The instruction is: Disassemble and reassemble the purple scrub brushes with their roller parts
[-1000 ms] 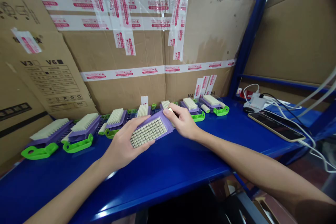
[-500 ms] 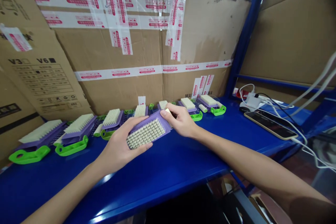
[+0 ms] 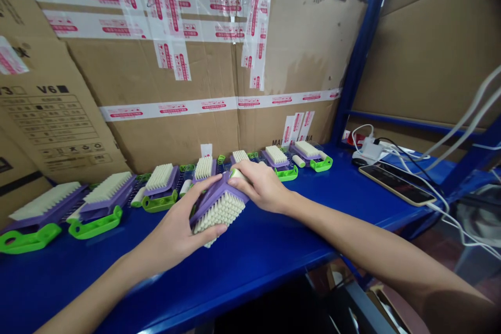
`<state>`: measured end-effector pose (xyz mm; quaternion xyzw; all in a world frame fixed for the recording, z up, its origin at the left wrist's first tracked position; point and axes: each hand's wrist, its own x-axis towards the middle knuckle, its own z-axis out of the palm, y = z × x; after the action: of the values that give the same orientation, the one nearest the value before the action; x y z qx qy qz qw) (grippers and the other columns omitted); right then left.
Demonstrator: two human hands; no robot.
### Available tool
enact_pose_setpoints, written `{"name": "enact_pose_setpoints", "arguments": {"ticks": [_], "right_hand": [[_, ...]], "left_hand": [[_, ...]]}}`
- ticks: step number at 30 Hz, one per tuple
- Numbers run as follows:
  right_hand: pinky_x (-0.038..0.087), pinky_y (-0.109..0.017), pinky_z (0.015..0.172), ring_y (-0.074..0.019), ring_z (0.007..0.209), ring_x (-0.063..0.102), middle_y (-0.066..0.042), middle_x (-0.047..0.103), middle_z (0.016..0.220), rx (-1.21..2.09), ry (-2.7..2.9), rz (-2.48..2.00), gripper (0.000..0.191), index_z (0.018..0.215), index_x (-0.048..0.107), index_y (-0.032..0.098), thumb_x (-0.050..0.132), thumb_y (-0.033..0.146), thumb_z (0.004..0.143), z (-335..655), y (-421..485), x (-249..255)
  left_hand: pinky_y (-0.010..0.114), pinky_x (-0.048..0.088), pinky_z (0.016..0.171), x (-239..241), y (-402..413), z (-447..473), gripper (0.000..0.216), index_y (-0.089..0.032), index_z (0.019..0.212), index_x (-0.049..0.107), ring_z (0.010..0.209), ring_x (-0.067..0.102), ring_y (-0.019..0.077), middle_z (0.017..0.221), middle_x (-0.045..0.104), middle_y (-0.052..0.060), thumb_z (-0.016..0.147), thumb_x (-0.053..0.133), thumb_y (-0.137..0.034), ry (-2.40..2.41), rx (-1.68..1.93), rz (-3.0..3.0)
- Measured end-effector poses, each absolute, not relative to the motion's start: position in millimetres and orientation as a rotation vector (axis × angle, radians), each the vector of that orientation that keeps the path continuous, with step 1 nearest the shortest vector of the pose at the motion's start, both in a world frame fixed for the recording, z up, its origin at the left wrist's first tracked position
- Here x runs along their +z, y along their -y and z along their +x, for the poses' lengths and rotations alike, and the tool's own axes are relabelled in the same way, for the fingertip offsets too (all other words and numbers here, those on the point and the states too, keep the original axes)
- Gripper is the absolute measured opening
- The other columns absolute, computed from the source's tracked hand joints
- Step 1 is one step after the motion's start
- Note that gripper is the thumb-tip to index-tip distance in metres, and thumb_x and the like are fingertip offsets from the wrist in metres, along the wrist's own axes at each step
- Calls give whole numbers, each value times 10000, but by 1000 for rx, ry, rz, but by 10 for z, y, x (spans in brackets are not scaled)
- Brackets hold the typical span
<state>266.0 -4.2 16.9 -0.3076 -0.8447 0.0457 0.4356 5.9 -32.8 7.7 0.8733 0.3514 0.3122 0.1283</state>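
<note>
A purple brush [image 3: 221,212] with cream bristles is held above the blue shelf, bristles facing down and toward me. My left hand [image 3: 176,229] is closed around its left end, the thumb along the bristle side. At the brush's upper right end, my right hand [image 3: 263,186] is closed on a small pale cylinder with a greenish edge [image 3: 235,173], pressed up against the purple body. Most of that cylinder is hidden by the fingers. Behind the hands stands a row of similar brushes, among them one purple brush [image 3: 159,177] with a green handle [image 3: 159,202] in front.
The blue shelf [image 3: 188,287] runs under everything, backed by taped cardboard [image 3: 203,120]. On the right lie a phone [image 3: 395,183], a white charger [image 3: 370,150] and loose white cables [image 3: 450,209]. A blue post [image 3: 362,52] rises at the right rear.
The brush has tilted, so its bristles now point more downward and its purple side shows more. My right hand has shifted slightly left along with the cylinder. The view has turned slightly right.
</note>
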Motion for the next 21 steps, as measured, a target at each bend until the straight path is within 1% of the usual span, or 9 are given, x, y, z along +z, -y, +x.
{"name": "enact_pose_setpoints", "arguments": {"ticks": [5, 9, 12, 15, 18, 21], "right_hand": [[505, -323, 852, -196, 948, 688, -57, 720, 1058, 309, 2084, -645, 306, 1194, 609, 207, 459, 471, 1157, 2599, 104, 178], [510, -347, 841, -220, 956, 689, -92, 730, 1098, 188, 2133, -667, 373, 1231, 591, 206, 403, 520, 1161, 2592, 149, 179], [501, -347, 815, -231, 951, 689, -107, 733, 1097, 128, 2170, -682, 426, 1218, 582, 199, 362, 559, 1158, 2595, 183, 180], [457, -310, 730, -199, 824, 658, -64, 711, 984, 176, 2189, -730, 411, 1140, 565, 208, 352, 559, 1154, 2590, 208, 184], [368, -279, 640, -155, 661, 554, 8, 609, 792, 233, 2194, -814, 385, 1002, 519, 229, 366, 551, 1147, 2587, 191, 185], [319, -278, 619, -147, 632, 514, 31, 553, 727, 250, 2192, -890, 389, 955, 488, 237, 429, 582, 1123, 2584, 143, 173]], "left_hand": [[539, 466, 1269, 9, 339, 72, 867, -423, 1691, 256, 1534, 528, 349, 1732, 443, 75, 982, 751, -479, -997, 916, 2491], [550, 462, 1270, -34, 341, 64, 905, -430, 1710, 224, 1519, 543, 354, 1731, 443, 78, 979, 756, -474, -975, 941, 2539], [550, 467, 1265, -34, 365, 59, 882, -421, 1721, 225, 1556, 494, 375, 1761, 400, 78, 998, 726, -496, -951, 971, 2574], [549, 448, 1278, -24, 390, 66, 821, -403, 1718, 258, 1590, 442, 383, 1763, 400, 73, 1023, 683, -509, -928, 1007, 2581], [530, 417, 1302, -25, 379, 69, 753, -388, 1708, 279, 1577, 466, 353, 1741, 437, 69, 1054, 643, -468, -900, 1035, 2569], [501, 398, 1316, -26, 346, 60, 674, -382, 1703, 286, 1602, 433, 326, 1753, 420, 56, 1094, 573, -425, -901, 1022, 2546]]}}
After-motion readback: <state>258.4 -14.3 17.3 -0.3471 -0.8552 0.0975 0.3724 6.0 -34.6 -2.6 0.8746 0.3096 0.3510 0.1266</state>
